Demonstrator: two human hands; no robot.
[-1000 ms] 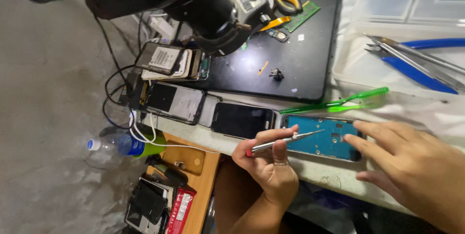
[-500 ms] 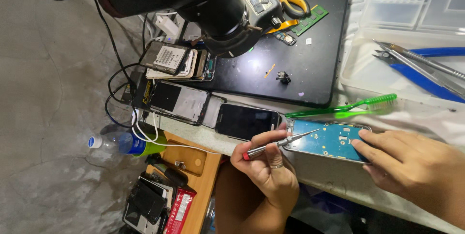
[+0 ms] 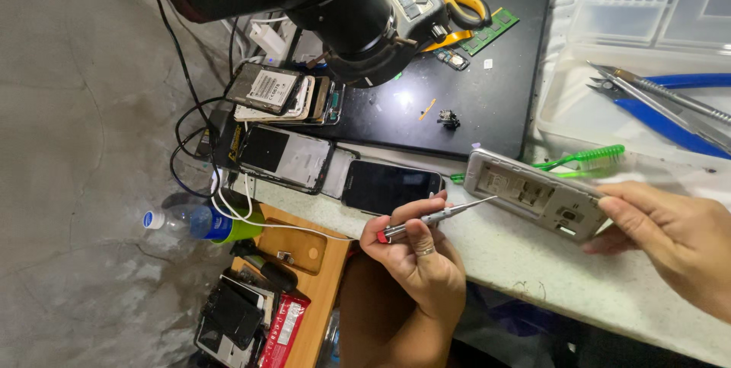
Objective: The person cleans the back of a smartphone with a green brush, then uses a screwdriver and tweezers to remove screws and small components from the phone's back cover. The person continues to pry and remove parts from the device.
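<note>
The left hand (image 3: pixel 415 258) pinched a precision screwdriver (image 3: pixel 435 218) in its fingers, tip aimed at the opened phone (image 3: pixel 533 194), which the right hand (image 3: pixel 674 242) gripped, tilted off the counter (image 3: pixel 533 269) for access.

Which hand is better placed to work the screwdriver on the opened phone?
Left: the left hand holds the screwdriver, its tip close to the opened phone; the right hand grips the phone's end.

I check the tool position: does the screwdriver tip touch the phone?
Cannot tell. In the head view the screwdriver tip ends right at the phone edge; no gap or contact shows plainly.
</note>
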